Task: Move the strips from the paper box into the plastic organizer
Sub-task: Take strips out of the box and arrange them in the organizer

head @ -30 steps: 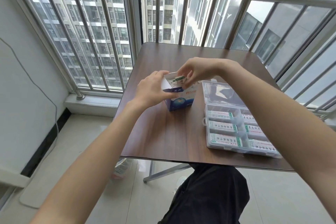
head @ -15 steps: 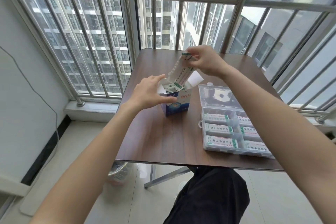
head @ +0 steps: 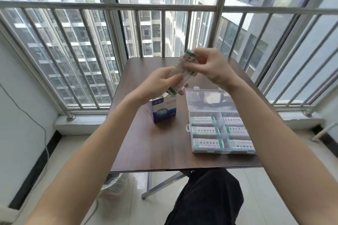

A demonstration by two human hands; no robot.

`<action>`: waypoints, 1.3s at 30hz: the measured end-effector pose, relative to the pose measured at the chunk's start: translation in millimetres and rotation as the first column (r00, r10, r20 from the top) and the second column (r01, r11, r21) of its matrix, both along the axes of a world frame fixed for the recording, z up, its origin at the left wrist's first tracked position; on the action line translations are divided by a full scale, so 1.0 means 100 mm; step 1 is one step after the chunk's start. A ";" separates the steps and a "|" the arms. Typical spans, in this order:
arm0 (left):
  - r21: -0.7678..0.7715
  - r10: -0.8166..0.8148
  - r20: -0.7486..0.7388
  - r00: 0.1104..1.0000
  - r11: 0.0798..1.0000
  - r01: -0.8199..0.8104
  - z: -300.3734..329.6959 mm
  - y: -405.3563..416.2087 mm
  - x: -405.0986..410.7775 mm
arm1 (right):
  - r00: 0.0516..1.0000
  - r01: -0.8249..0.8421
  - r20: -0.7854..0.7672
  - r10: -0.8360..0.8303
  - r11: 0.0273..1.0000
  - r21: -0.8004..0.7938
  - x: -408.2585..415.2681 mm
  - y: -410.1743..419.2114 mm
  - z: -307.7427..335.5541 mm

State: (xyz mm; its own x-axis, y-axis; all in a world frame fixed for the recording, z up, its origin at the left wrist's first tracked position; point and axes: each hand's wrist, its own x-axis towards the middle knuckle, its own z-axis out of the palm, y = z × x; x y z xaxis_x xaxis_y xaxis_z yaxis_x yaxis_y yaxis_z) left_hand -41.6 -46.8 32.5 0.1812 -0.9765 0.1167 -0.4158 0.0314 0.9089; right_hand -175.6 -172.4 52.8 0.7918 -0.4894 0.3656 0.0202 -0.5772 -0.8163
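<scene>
The fingers (head: 199,60) of the right hand (head: 212,68) pinch the top of a bundle of strips (head: 184,73), while the left hand (head: 159,83) curls round its lower end, holding it in the air just above the open paper box (head: 163,108). To do this step well, I would square the bundle between both hands, then carry it across to a compartment of the plastic organizer (head: 221,133), whose visible cells already hold strips. Both containers stand near each other on a dark wooden surface (head: 155,148) before a barred window (head: 128,23) facing tall apartment blocks.
</scene>
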 end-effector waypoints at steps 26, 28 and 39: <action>0.100 0.193 -0.314 0.930 0.980 -0.170 -0.94 -0.11 -0.66 | 0.938 0.347 -0.134 -0.321 0.884 0.315 -1.04 0.12 -1.02; 0.059 0.221 -0.308 0.925 0.975 -0.214 -0.95 -0.07 -0.58 | 0.935 0.355 -0.130 -0.330 0.880 0.316 -1.05 0.05 -1.00; 0.088 0.348 -0.214 0.913 0.937 -0.337 -1.10 0.15 -0.32 | 0.869 0.354 -0.399 -0.295 0.931 0.084 -0.69 -0.22 -1.10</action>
